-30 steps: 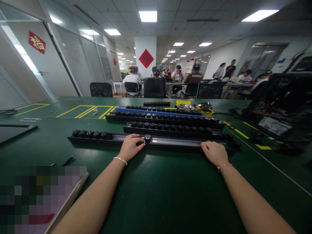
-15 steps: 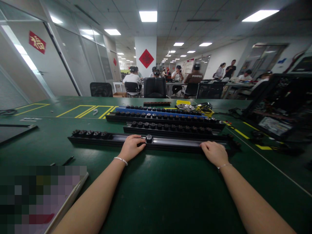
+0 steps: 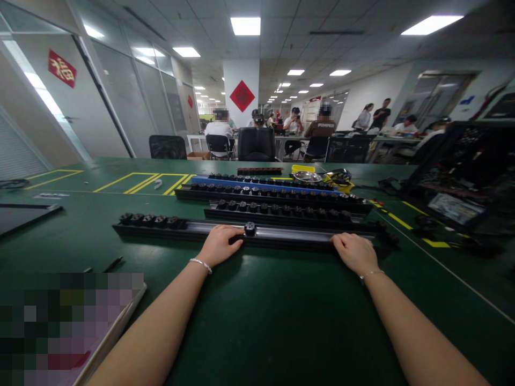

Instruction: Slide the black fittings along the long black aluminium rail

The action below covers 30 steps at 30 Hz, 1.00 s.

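Note:
A long black rail (image 3: 201, 229) with a shiny inner channel lies across the table in front of me. In its channel sits a small black socket block (image 3: 250, 229), near the middle. My left hand (image 3: 221, 244) is closed at the block's left side, its fingertips touching it and its thumb by the rail's near edge. Farther right, my right hand (image 3: 356, 252) grips the rail, thumb and fingers pressed together at its near edge. Several similar socket blocks (image 3: 148, 220) stand grouped at the rail's left end.
Behind are another black rail (image 3: 281, 213) filled with blocks and a blue rail (image 3: 193, 181). A metal dish (image 3: 306, 177) and a yellow tray (image 3: 302, 169) lie at the back. An open black equipment case (image 3: 454, 187) stands right; a pen (image 3: 113, 264) lies left. Several people sit beyond.
The socket block has slid slightly to the right along the rail, with my left hand moving along beside it. My right hand has stayed in place on the rail.

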Tool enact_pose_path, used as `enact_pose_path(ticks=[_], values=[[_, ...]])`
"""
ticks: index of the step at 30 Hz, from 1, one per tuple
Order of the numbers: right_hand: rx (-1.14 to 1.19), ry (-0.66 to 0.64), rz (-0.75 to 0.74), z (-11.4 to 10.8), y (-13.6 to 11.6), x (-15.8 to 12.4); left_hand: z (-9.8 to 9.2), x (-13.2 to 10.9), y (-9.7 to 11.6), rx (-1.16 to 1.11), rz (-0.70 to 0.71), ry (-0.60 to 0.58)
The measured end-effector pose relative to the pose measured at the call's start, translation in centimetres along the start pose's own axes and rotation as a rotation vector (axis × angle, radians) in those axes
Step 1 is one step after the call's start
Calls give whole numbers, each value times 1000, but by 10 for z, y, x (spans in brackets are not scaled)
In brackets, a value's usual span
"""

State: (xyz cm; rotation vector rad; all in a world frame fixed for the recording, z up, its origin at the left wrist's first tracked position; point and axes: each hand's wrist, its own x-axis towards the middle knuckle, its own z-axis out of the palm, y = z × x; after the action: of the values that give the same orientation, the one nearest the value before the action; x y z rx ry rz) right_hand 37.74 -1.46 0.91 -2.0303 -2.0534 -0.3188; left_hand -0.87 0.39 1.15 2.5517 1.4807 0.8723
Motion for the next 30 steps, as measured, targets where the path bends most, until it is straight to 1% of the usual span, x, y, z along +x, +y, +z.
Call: enact_pose_path(ticks=[4, 6, 9, 12, 15, 21, 25, 30], values=[[15, -12, 8, 0, 1, 0, 0, -1, 0, 15, -16, 3], [36, 3, 0, 0, 2, 0, 0, -1, 1, 17, -29, 3], [49, 74, -26, -1, 0, 0, 0, -1, 1, 15, -42, -6], [50, 144, -72, -3, -10, 1, -1, -1, 2, 18, -38, -20], [120, 182, -141, -4, -32, 2, -1, -1, 3, 23, -27, -38], [342, 238, -250, 3, -87, 4, -2, -2, 4, 38, -23, -87], [445, 211, -208, 5, -120, 8, -2, -2, 4, 51, -21, -107], [514, 119, -93, 1, -155, 18, -2, -2, 3, 61, 2, -137]])
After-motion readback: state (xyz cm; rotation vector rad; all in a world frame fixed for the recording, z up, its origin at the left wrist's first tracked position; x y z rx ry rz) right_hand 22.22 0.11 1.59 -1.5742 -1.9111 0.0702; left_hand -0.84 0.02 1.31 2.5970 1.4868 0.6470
